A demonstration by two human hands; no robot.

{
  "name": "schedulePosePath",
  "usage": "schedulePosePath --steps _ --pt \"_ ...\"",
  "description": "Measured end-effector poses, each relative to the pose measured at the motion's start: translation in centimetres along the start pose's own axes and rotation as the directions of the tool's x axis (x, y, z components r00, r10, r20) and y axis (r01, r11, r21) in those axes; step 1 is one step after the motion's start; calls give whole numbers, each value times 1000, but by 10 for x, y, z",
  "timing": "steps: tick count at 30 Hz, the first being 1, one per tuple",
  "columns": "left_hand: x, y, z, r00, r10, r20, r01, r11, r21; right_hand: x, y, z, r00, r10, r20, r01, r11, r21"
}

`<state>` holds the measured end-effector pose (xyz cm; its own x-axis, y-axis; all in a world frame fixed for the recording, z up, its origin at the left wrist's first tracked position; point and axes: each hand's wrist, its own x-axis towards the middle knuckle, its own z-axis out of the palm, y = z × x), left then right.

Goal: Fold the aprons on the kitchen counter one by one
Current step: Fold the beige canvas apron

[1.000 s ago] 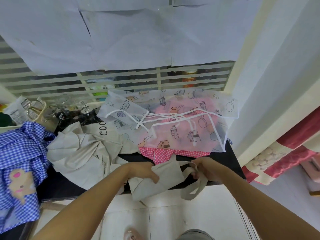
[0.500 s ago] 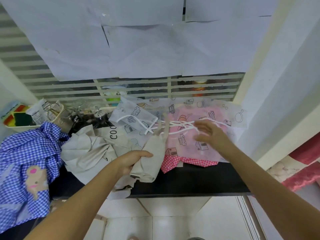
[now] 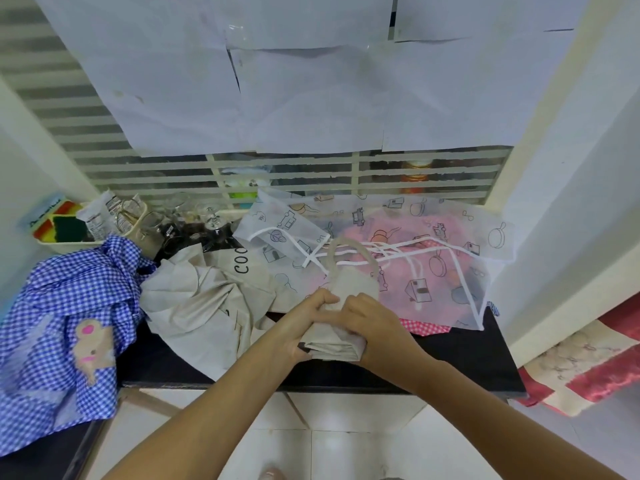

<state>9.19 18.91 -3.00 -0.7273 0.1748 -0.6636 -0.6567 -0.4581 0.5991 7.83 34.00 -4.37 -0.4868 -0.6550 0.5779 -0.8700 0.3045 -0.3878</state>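
**Now 2-handed: right hand (image 3: 374, 323) back on beige apron (image 3: 349, 285)**

It was over the printed apron (image 3: 485, 233) 0.5 s ago. Both hands' fingers curl round the folded bundle, left hand (image 3: 298, 327) on its left side. Bundle sits btwn palms nr counter (image 3: 457, 355) front edge, neck loop on printed apron.

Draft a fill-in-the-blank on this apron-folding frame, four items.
1. Left hand and right hand grip the folded beige apron at the ____ edge of the black counter.
2. The far-left checked apron is ____ and white.
3. The gingham apron under the translucent printed apron is ____ and white.
4. The crumpled beige apron shows the letters ____.
Missing: front; blue; pink; COO.
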Motion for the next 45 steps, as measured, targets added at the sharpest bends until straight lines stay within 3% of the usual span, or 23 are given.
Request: schedulePosePath --steps 6,12,14,16,18,20,22,27,31,34,37,40,42,45 --pt "-11 5 9 994 -11 112 27 990 -139 -2 -7 -8 991 -54 -119 63 995 77" --pt "-7 6 9 995 -54 81 68 981 -181 -10 -6 -9 991 -136 -6 135 990 -40" --pt "-5 1 12 999 -23 33 31 969 -246 -7 -10 -14 999 25 26 -25 999 -29" --pt "-4 -5 18 999 17 37 -4 942 -335 -3 -20 -25 956 293 16 -292 946 143" --pt "-5 -10 22 992 75 105 -25 910 -414 -5 -21 -26 857 515 -4 -466 778 421" --pt "-6 -15 24 973 142 181 -57 910 -410 -5 -17 -27 757 653 -1 -563 654 505" --pt "-8 -21 22 966 165 196 -88 932 -352 -1 -15 -26 691 722 48 -640 579 506" --pt "-5 -27 16 954 245 173 -163 909 -384 4 -14 -17 649 757 73 -711 569 412" --pt "-9 -26 17 942 320 100 -310 945 -106 6 -15 -17 620 777 108 -739 532 414" --pt "-6 -26 18 935 354 -35 -354 935 0 5 -20 -16 629 772 87 -730 548 409" --pt "-6 -24 20 934 341 -105 -342 940 7 2 -21 -14 674 734 -87 -686 664 297" --pt "-9 -22 23 948 286 -142 -298 951 -78 -3 -14 -15 854 440 -278 -462 887 -17" --pt "-11 -19 24 959 247 -142 -267 952 -150 -13 -2 -13 952 205 -229 -238 963 -124" --pt "-13 -17 24 975 189 -118 -214 942 -258 -23 7 -19 985 170 -28 -171 982 -82"
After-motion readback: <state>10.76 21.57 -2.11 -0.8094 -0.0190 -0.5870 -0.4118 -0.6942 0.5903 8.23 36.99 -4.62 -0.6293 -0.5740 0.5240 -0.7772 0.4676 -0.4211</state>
